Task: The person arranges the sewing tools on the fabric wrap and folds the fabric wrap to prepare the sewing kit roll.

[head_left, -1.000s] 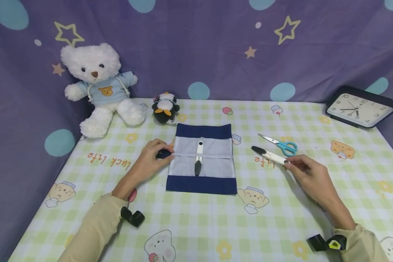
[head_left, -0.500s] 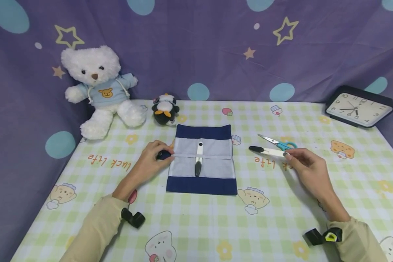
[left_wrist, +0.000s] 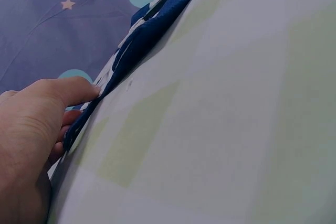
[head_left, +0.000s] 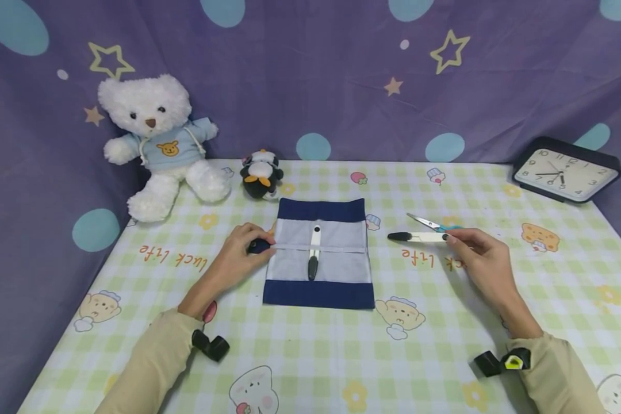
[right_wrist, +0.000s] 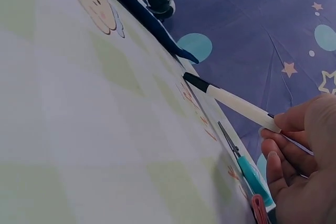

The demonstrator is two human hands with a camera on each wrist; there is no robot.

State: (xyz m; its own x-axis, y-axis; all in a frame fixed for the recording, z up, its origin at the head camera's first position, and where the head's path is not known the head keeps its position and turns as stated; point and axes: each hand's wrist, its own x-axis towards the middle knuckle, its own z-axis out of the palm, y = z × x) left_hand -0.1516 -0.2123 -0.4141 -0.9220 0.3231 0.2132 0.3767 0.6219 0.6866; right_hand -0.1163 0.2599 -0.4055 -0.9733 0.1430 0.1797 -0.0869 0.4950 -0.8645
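Observation:
A blue and grey cloth pen roll (head_left: 321, 253) lies flat at the middle of the table. A white pen with a black cap (head_left: 314, 250) is tucked under its elastic band. My left hand (head_left: 256, 241) pinches the roll's left edge, thumb on top; the left wrist view shows the thumb (left_wrist: 68, 90) on the dark blue hem (left_wrist: 152, 27). My right hand (head_left: 452, 238) pinches the rear end of a second white pen (head_left: 416, 236) and holds it level just above the table, black cap pointing left at the roll. The right wrist view shows that pen (right_wrist: 236, 106) in the fingertips (right_wrist: 283, 135).
Teal-handled scissors (head_left: 432, 223) lie just behind the held pen, also seen as scissors (right_wrist: 247, 169) under the hand. A white teddy bear (head_left: 155, 144) and a small penguin toy (head_left: 261, 172) sit at the back left, a black clock (head_left: 566, 169) at the back right. Purple backdrop walls surround the table.
My right hand has raised the second pen off the table, swung it level and carried it slightly left. The left hand and the roll have not moved.

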